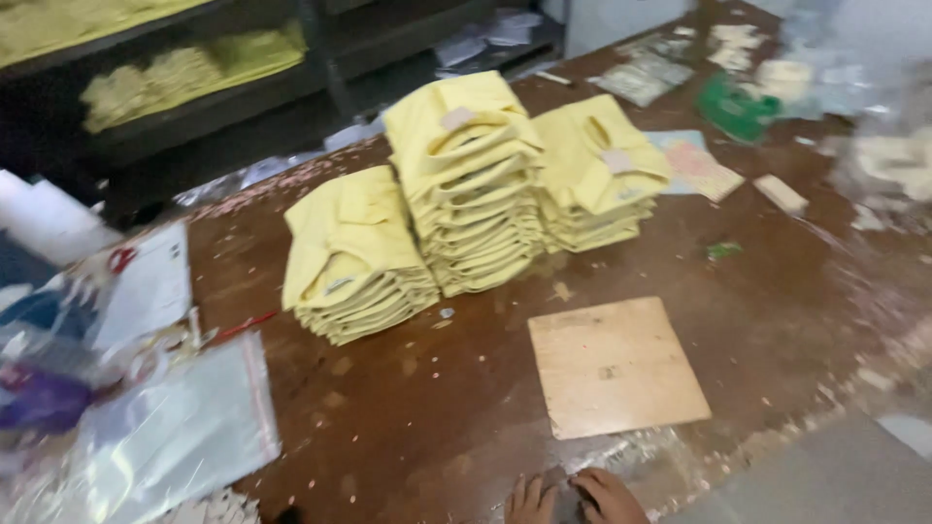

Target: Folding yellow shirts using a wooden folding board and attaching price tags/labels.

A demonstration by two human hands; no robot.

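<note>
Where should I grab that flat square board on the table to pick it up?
Probably the near edge of the board, the side closest to the hands. It lies flat on the table, so no face is grippable; slide fingertips under that edge or a corner and tilt it up. Nothing crowds that side.

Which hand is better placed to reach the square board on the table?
Probably the right hand. It rests at the table's near edge just below the square board, while the left hand sits further left, beside it. Both show only partly.
</note>
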